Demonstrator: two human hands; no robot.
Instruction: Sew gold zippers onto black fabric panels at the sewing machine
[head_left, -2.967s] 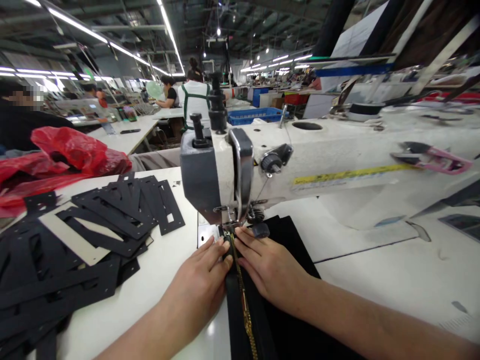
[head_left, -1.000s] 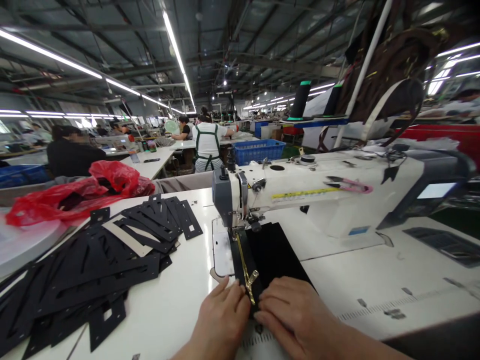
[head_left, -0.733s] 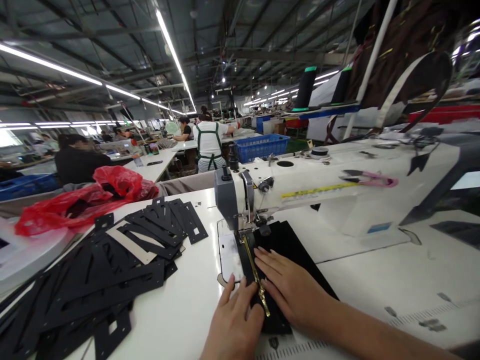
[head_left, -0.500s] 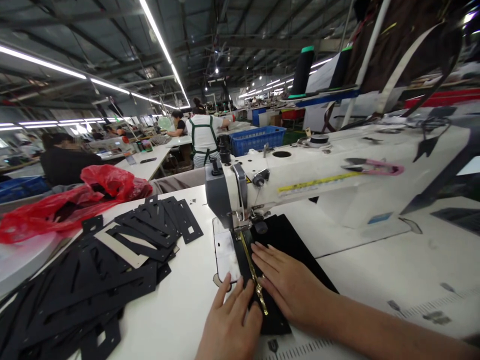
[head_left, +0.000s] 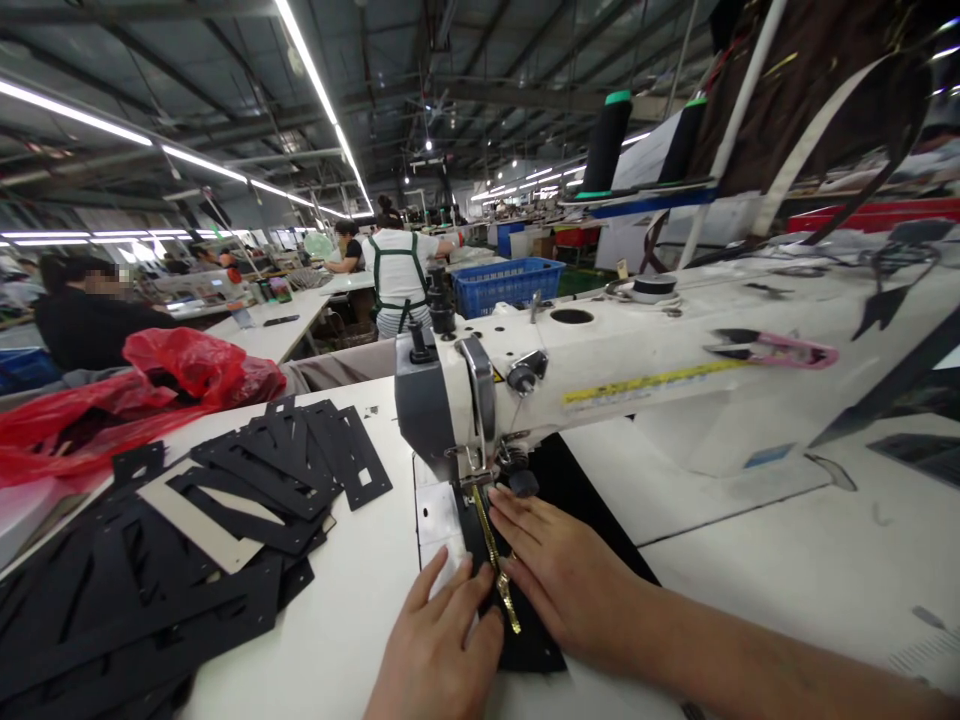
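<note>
A black fabric piece point(head_left: 526, 655) with a gold-toothed zipper point(head_left: 489, 540) lies under the needle area of a white sewing machine point(head_left: 645, 350). My left hand point(head_left: 442, 630) rests at the zipper's left side, fingers stretched out, fingertips on the black piece and near the pale metal plate point(head_left: 439, 512). To the right of the teeth, my right hand point(head_left: 562, 560) presses flat on the fabric, its fingertips close to the presser foot point(head_left: 472, 480). The gold zipper slider point(head_left: 503, 581) sits between the two hands. Neither hand grips anything.
A pile of black cut-out panels point(head_left: 225, 540), with one cream panel point(head_left: 180, 505), covers the table's left. Behind it lies a red plastic bag point(head_left: 187, 370). Pink-handled thread snips point(head_left: 795, 351) rest on the machine arm. Co-workers and a blue crate point(head_left: 510, 283) are beyond.
My hands and the black fabric have slid slightly forward toward the presser foot, so less zipper shows in front of it. The whole view has also shifted a little.
</note>
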